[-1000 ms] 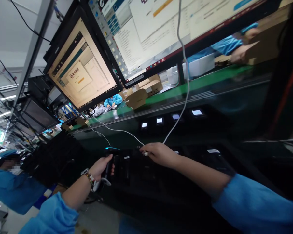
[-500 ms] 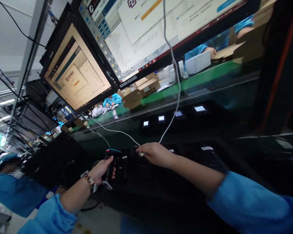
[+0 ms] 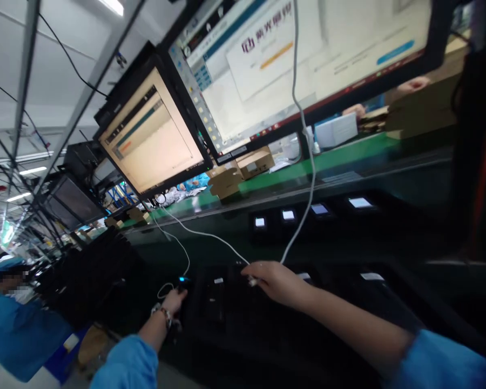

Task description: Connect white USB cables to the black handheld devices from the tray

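At the lower left, my left hand [image 3: 175,302] is closed around a dark handheld barcode scanner [image 3: 185,281]. A small blue light glows on top of the scanner; its handle is lost in the dark. My right hand [image 3: 279,282] pinches the ends of white cables [image 3: 297,229], with small light-coloured plugs [image 3: 252,280] showing below the fingertips. Between my hands a black device [image 3: 215,300] with a small white label lies in a dark tray. More labelled black devices, partly behind my right forearm, lie to the right.
Several small devices with lit screens [image 3: 287,215] stand in a row behind my right hand. Two monitors [image 3: 154,135] hang above the bench. Beyond, a green surface [image 3: 251,186] bears open cardboard boxes [image 3: 256,162]. A co-worker in blue [image 3: 16,329] is at the left.
The view has shifted, so the monitors and bench sit lower and further right. My left hand has moved away with the scanner, whose light turned from red to blue. My right hand keeps the cable ends.
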`<state>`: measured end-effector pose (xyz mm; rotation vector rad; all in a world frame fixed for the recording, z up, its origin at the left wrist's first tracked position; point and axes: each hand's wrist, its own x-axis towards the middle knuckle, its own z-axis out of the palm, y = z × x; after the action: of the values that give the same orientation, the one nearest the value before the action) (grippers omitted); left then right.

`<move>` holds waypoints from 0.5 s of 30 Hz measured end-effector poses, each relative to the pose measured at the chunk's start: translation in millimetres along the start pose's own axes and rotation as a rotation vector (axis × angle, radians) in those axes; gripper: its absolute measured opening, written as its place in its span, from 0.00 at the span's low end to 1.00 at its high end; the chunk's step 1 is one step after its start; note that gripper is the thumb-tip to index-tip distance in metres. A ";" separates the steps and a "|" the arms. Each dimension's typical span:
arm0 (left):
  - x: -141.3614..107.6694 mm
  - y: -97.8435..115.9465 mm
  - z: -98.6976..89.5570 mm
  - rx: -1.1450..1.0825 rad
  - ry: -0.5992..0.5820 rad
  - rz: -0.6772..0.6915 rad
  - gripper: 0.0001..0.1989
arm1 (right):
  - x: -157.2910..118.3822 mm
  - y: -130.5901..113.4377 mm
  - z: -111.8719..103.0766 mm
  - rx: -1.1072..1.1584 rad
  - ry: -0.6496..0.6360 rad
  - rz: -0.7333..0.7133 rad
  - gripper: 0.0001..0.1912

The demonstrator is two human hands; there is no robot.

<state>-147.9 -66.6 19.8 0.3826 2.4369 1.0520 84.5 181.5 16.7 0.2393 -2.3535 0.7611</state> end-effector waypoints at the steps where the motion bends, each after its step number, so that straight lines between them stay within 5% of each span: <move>1: 0.2 -3.8 3.5 0.078 0.002 0.033 0.10 | -1.5 2.4 2.5 0.008 0.001 -0.005 0.20; 6: -10.1 11.7 1.8 0.455 0.163 0.226 0.08 | -4.9 16.0 16.0 0.016 0.064 -0.005 0.21; 9: -27.3 31.6 8.6 0.543 0.263 0.394 0.16 | -0.3 14.7 19.1 0.019 0.083 -0.023 0.17; 12: -44.6 43.5 38.3 0.659 0.153 0.482 0.23 | 8.9 4.0 17.6 0.020 0.040 -0.119 0.14; 15: -52.0 49.9 69.3 0.876 0.100 0.363 0.37 | 19.9 -11.1 13.3 -0.044 0.010 -0.149 0.15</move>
<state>-64.4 -12.5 30.3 1.0941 2.8707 0.0402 66.0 165.2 26.1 0.3864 -2.3108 0.6375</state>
